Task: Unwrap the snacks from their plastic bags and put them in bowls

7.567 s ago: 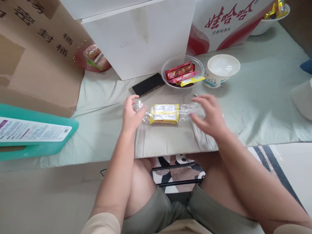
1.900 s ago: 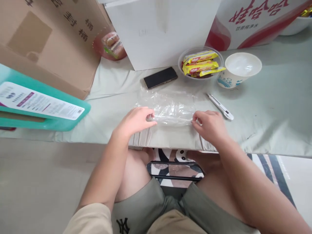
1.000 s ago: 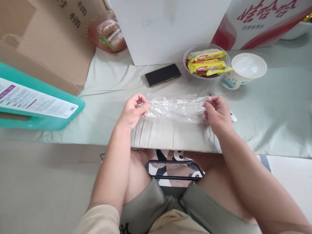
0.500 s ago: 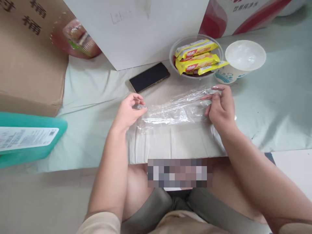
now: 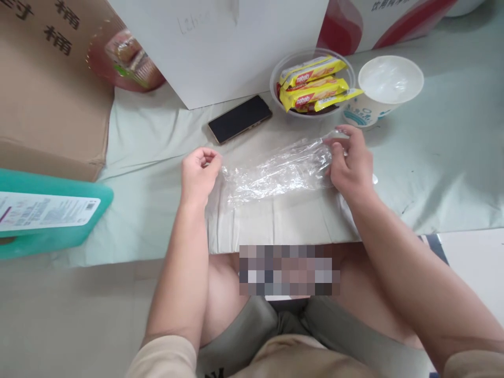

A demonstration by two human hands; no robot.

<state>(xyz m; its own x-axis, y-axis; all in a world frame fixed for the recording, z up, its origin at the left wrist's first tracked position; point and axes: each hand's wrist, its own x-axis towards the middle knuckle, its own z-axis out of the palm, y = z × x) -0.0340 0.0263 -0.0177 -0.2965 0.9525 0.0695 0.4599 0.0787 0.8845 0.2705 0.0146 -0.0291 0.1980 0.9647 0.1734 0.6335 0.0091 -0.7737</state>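
A clear, crinkled plastic bag [image 5: 275, 170] is stretched sideways between my hands, just over the covered table. My left hand [image 5: 200, 173] pinches its left end between thumb and fingertips. At the other end, my right hand [image 5: 352, 163] grips the plastic, with the index finger reaching along the bag's upper corner. Part of a white object [image 5: 348, 212] shows beneath my right wrist; what it is I cannot make out. Beyond the bag, a dark-screened phone [image 5: 240, 119] lies flat.
A clear bowl [image 5: 274, 89] of yellow snack packets [image 5: 315, 84] stands behind, beside a white paper tub [image 5: 362, 113]. White [image 5: 220, 52] and brown cartons [image 5: 51, 105] line the back and left. A green jug [image 5: 94, 210] lies at the left edge of the table [image 5: 149, 210].
My left hand has moved slightly left and its fingers have closed more tightly on the bag's end. The right hand's fingers have shifted on the plastic. The view has tilted a little.
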